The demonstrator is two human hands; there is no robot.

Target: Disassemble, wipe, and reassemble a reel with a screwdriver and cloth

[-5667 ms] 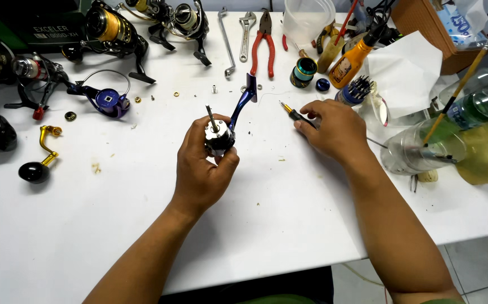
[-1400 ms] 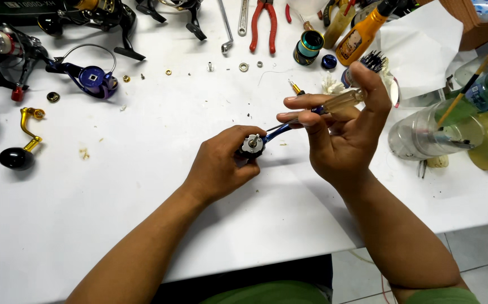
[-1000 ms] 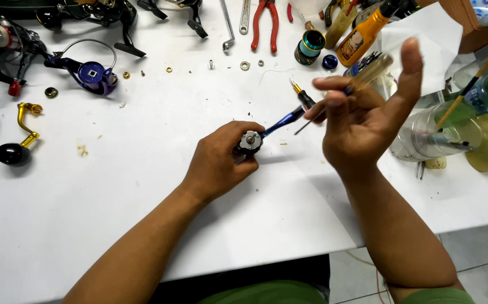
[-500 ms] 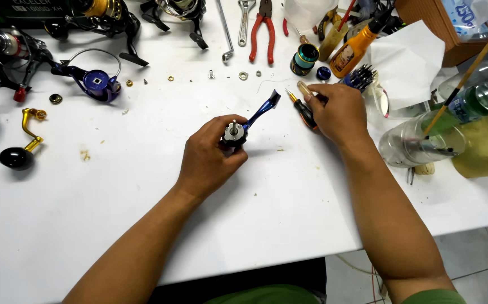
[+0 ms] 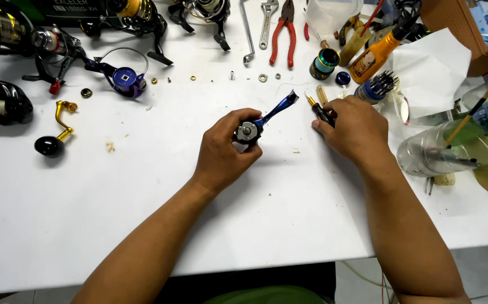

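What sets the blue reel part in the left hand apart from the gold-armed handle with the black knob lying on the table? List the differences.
The blue reel body is gripped in the left hand and held above the table; the gold handle lies untouched on the white table, far left of it.
The reel body has a blue stem and a round grey face; the handle has a bent gold arm ending in a black knob.
Both look like fishing reel parts.

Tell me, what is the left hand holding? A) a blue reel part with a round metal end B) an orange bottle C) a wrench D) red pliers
A: the left hand grips the blue reel part; the red pliers lie untouched on the table.
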